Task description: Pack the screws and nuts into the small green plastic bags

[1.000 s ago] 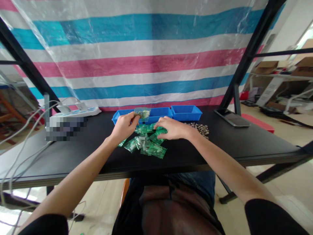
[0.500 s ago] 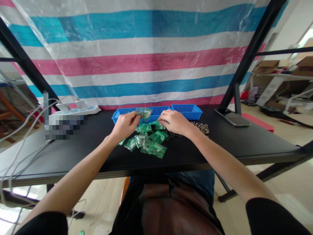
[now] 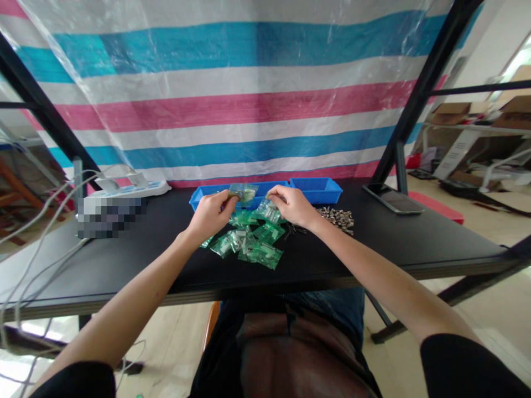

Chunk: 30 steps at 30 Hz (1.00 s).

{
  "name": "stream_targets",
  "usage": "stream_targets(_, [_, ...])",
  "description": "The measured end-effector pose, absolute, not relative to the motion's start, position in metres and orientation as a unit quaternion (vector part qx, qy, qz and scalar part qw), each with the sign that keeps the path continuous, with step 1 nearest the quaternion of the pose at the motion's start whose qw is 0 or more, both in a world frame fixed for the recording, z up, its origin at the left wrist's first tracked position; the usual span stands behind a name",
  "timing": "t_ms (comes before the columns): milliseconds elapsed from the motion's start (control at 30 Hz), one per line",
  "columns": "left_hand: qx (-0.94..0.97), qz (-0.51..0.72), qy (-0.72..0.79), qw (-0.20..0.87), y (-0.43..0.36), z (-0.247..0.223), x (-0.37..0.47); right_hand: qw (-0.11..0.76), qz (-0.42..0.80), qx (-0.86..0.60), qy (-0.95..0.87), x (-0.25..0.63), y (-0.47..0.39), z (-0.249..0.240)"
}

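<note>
My left hand (image 3: 212,214) is closed, pinching the edge of a small clear plastic bag (image 3: 245,193) in front of the long blue tray (image 3: 199,194). Between thumb and fingers my right hand (image 3: 295,207) grips another small plastic bag (image 3: 267,210), with light-coloured parts inside. Below both hands lies a loose pile of green-tinted plastic bags (image 3: 265,254) holding small pale pieces. Just right of the pile are some dark screws (image 3: 295,229), partly hidden by my right hand. A heap of small metal parts (image 3: 338,219) sits beyond my right wrist.
A shorter blue tray (image 3: 317,193) stands at the back, beside the long one. A phone (image 3: 392,199) lies at the right of the black table (image 3: 373,243). On the left are a white power strip (image 3: 153,188) with cables and a blurred-out object (image 3: 110,216). A striped plastic sheet (image 3: 257,99) hangs behind.
My right hand has lifted a small bag from the top of the pile, and its fingers now point up at the bag's edge. My left hand has stayed almost in place with its bag.
</note>
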<state>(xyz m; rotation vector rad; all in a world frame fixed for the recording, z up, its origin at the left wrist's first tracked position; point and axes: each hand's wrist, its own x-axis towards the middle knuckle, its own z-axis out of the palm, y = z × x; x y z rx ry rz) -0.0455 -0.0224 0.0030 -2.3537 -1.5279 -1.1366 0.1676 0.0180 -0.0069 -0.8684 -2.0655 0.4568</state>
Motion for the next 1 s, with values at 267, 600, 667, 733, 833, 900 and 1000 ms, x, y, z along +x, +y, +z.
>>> stream_targets(267, [-0.761, -0.406, -0.502, 0.064, -0.022, 0.003, -0.046, 0.426, 0.203, -0.324, -0.82, 0.155, 0.011, -0.013])
stream_targets(600, [-0.741, -0.428, -0.512, 0.079, -0.019, 0.001, -0.049, 0.263, -0.041, -0.073, -0.961, 0.132, -0.022, -0.024])
stream_targets(667, [-0.746, -0.424, -0.508, 0.077, -0.019, 0.002, -0.05, 0.295, -0.01, -0.102, -0.95, 0.139, -0.02, -0.017])
stream_targets(733, [-0.768, -0.408, -0.489, 0.069, -0.019, 0.002, -0.051, 0.358, 0.024, -0.149, -0.921, 0.149, -0.016, -0.008])
stream_targets(833, [-0.822, -0.364, -0.434, 0.056, -0.02, 0.002, -0.05, 0.433, 0.11, -0.238, -0.862, 0.161, -0.004, 0.0])
stream_targets(900, [-0.844, -0.345, -0.408, 0.053, -0.02, 0.001, -0.049, 0.415, 0.214, -0.299, -0.832, 0.164, 0.005, -0.001])
stream_targets(1000, [-0.855, -0.334, -0.393, 0.052, -0.02, 0.0, -0.048, 0.344, 0.384, -0.339, -0.787, 0.16, 0.012, -0.007])
